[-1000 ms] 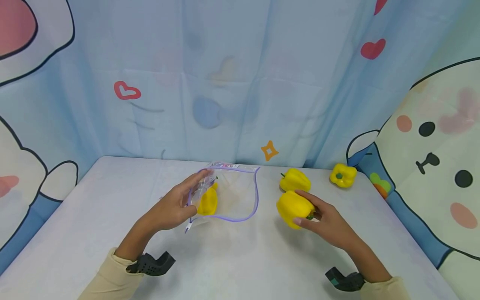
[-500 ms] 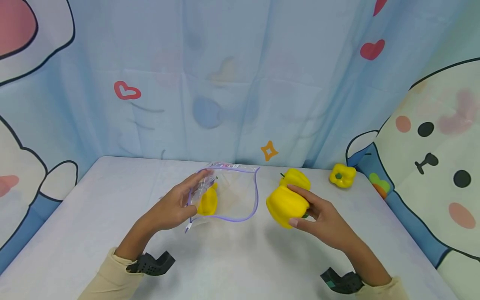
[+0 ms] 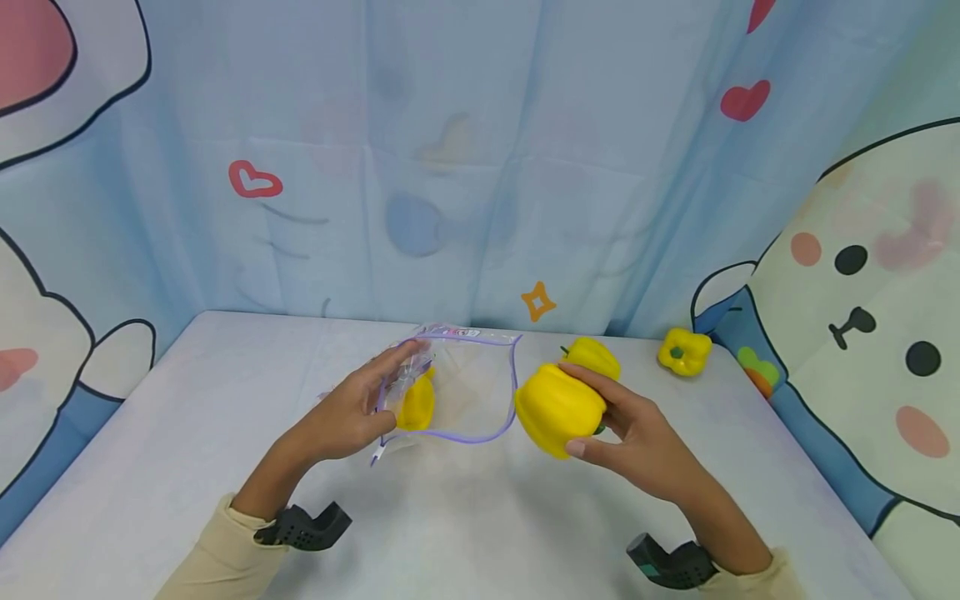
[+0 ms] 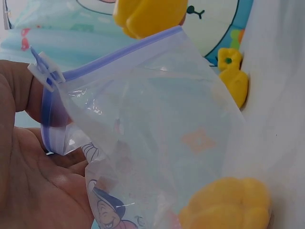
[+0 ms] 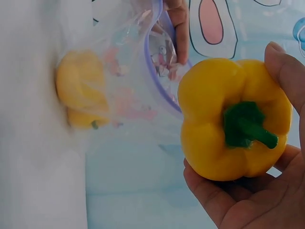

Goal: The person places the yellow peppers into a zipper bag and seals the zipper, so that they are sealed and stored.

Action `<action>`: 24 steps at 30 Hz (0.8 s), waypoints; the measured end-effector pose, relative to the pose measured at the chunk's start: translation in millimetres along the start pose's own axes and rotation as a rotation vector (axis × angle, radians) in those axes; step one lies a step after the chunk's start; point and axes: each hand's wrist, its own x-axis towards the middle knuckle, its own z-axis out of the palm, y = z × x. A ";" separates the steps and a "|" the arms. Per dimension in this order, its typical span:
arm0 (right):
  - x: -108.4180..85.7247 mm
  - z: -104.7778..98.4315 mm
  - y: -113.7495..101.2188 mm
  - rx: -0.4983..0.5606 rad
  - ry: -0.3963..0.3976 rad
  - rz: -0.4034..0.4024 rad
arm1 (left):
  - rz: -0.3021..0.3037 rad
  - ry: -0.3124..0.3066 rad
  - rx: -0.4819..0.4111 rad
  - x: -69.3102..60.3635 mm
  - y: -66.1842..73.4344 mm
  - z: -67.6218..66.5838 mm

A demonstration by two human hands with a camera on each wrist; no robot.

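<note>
Here's your right hand (image 3: 637,437), fingers clamped round a yellow bell pepper (image 3: 558,411), up just beside the mouth of the clear zip bag (image 3: 476,392)! Your left hand (image 3: 352,418) grips the bag's far-left rim between thumb and fingers, at least one pepper inside, and two loose peppers (image 3: 686,352) sit farther back on the surface (image 3: 450,525).

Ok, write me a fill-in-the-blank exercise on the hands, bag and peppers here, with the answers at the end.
1. The right hand grips a pepper whose stem is ____.
2. The left hand holds the clear bag, whose mouth is ____.
3. The number of loose peppers lying on the table outside the bag is ____.

Missing words: green; open; two.
</note>
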 end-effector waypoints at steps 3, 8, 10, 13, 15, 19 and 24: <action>3.1 2.7 -2.7 0.011 -0.008 -0.015 | 0.001 0.000 0.006 0.6 -0.2 0.3; 8.9 7.1 -8.5 0.036 -0.019 -0.029 | -0.018 0.000 0.007 0.5 -1.0 0.7; 11.8 9.2 -10.9 0.051 -0.024 -0.036 | -0.024 0.001 0.008 0.6 -1.2 0.8; 16.9 13.1 -13.5 0.077 -0.037 -0.051 | -0.030 0.004 0.013 0.4 -1.5 0.6; 20.2 16.1 -14.6 0.094 -0.047 -0.061 | -0.030 0.003 0.010 0.2 -1.6 0.4; 25.6 22.7 -17.0 0.110 -0.056 -0.074 | -0.025 -0.006 -0.010 0.1 -1.2 0.1; 28.3 27.4 -22.2 0.087 -0.037 -0.086 | -0.028 -0.011 -0.025 0.2 -1.1 -0.4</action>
